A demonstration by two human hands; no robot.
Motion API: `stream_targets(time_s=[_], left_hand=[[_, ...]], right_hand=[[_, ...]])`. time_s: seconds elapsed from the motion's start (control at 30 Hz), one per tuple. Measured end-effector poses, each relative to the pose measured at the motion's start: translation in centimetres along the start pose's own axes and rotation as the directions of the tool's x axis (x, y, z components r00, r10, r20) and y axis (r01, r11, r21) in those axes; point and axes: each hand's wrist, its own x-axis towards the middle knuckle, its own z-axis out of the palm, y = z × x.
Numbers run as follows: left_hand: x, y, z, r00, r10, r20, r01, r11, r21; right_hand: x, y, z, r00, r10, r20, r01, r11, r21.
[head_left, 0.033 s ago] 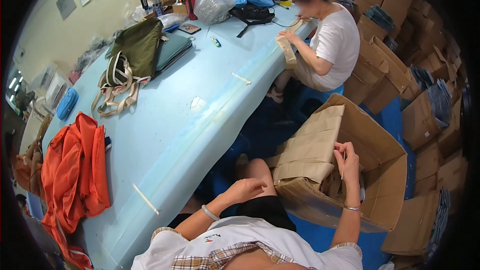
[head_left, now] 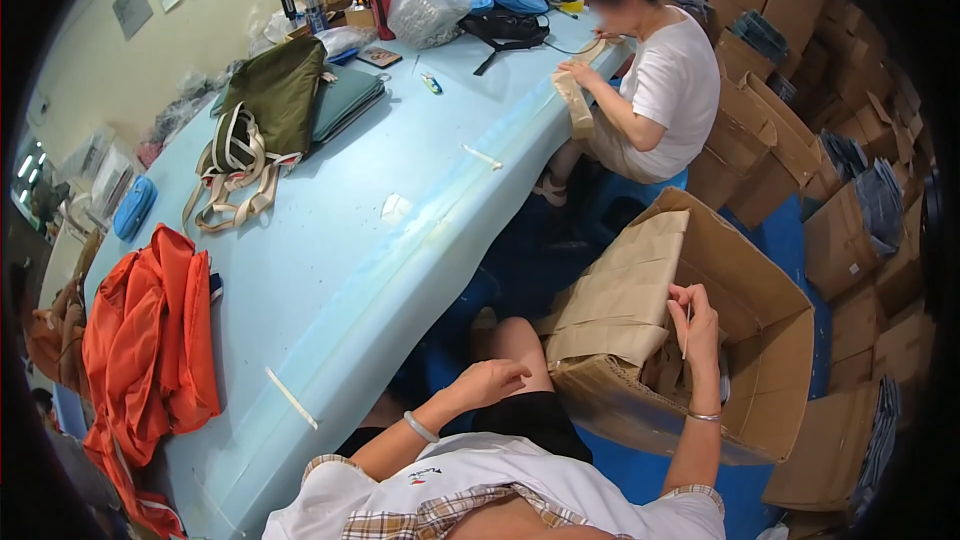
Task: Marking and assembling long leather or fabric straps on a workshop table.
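Observation:
My right hand (head_left: 697, 322) is closed on a thin pale stick-like tool (head_left: 687, 332), held upright between the fingers. It is beside the edge of a beige folded panel with crossing bands (head_left: 625, 290), which lies over the near left side of a large open cardboard box (head_left: 775, 380). Over my bare knee, my left hand (head_left: 490, 383) hovers or rests with loosely bent fingers and nothing in it; whether it touches the leg I cannot tell. Inside the box, more brownish pieces show partly behind the panel and my hand.
A long table under light-blue sheeting (head_left: 340, 270) bears orange fabric (head_left: 155, 330), an olive bag with straps (head_left: 265, 100) and a black bag (head_left: 505, 30). Across it, a co-worker (head_left: 665, 90) handles a beige strip (head_left: 573, 105). Stacked cartons (head_left: 850, 230) line the right.

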Motion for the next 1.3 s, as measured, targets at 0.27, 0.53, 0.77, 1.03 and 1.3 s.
stream_targets(time_s=[0.27,0.53,0.77,1.03,1.3], left_hand=[[-2.1,-1.5,1.8,0.986,-0.003,0.169,-0.005,0.999,0.046],[-1.8,-2.0,2.0,0.981,-0.006,0.193,-0.010,0.996,0.085],[-2.4,-1.7,2.6,0.976,0.025,0.215,-0.056,0.989,0.140],[-3.4,-1.9,3.5,0.964,0.014,0.264,-0.085,0.963,0.257],[-3.4,-2.5,3.9,0.964,0.060,0.258,-0.135,0.950,0.281]], right_hand=[[0.1,0.2,0.0,0.999,0.033,0.008,-0.033,0.999,0.007],[0.2,0.2,0.1,1.000,0.015,0.001,-0.015,0.999,0.032],[0.2,0.6,0.1,0.999,0.032,-0.005,-0.032,0.999,0.040],[0.2,0.4,0.2,1.000,0.023,-0.009,-0.023,0.998,0.050],[0.3,0.5,0.1,0.999,0.032,-0.005,-0.032,0.998,0.050]])
